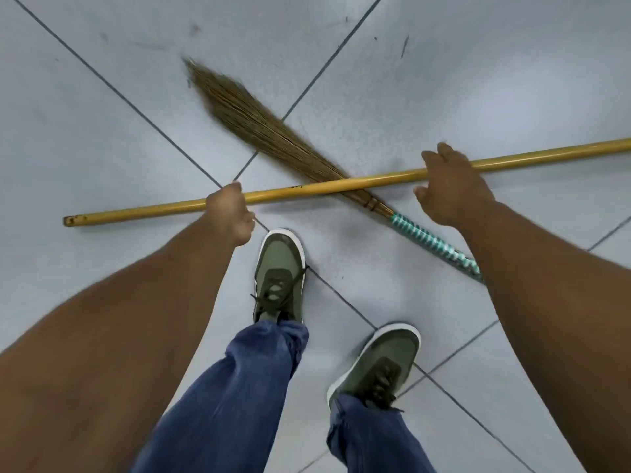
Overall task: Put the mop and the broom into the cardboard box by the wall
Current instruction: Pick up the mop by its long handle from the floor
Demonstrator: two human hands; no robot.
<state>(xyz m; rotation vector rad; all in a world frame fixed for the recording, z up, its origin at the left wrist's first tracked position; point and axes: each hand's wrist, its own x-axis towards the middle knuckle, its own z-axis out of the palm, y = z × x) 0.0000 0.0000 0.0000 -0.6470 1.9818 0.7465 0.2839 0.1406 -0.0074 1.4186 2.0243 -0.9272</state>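
Yellow mop pole [307, 189] gripped by left hand [230, 213], right hand [450, 189] open over it, broom [273, 131] crossing beneath

We reach both bare arms forward and down. Our left hand [229, 213] is curled into a closed grip, knuckles up. Our right hand [450, 187] is spread, palm down, fingers loose and parted. Our feet stand staggered, left ahead.
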